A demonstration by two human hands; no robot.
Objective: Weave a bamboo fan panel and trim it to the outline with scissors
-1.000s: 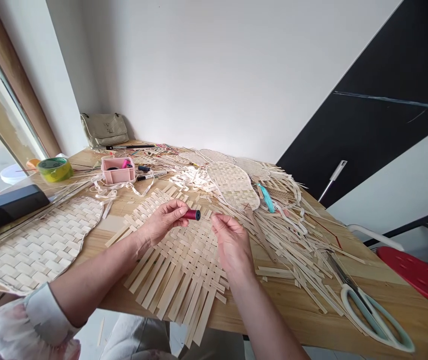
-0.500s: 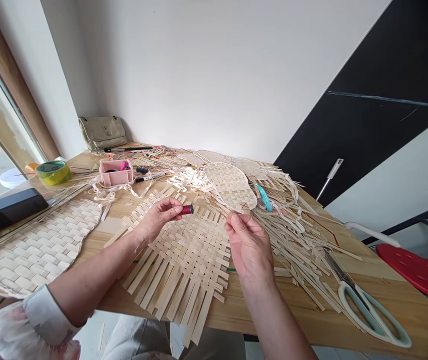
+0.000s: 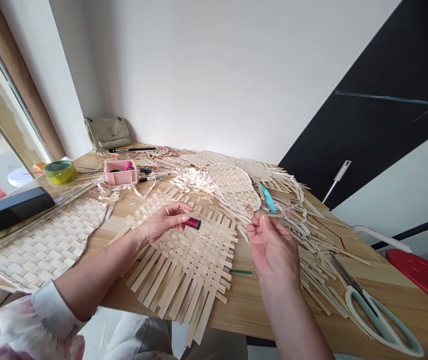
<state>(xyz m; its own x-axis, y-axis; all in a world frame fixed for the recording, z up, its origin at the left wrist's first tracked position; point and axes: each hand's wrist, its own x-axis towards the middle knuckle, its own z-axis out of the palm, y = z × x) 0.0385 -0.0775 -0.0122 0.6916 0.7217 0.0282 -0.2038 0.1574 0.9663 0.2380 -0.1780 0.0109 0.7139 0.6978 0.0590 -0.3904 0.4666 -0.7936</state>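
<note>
Lightly pinched by the left hand over the mat, the spool is best held steady while the right hand, well to its right, is pinched shut, its hold too fine to tell.

Table: a light wooden table is carrying everything.
Centre: a pale half-woven mat of flat strips is lying with loose ends overhanging the near edge.
Left: a wavy-edged woven panel is lying beside a long black box.
Right: a heap of loose pale strips is spreading towards pale-green-handled scissors.
Far side: a pink plastic tray, a yellow-green tape roll and a beige handbag are sitting there.
</note>
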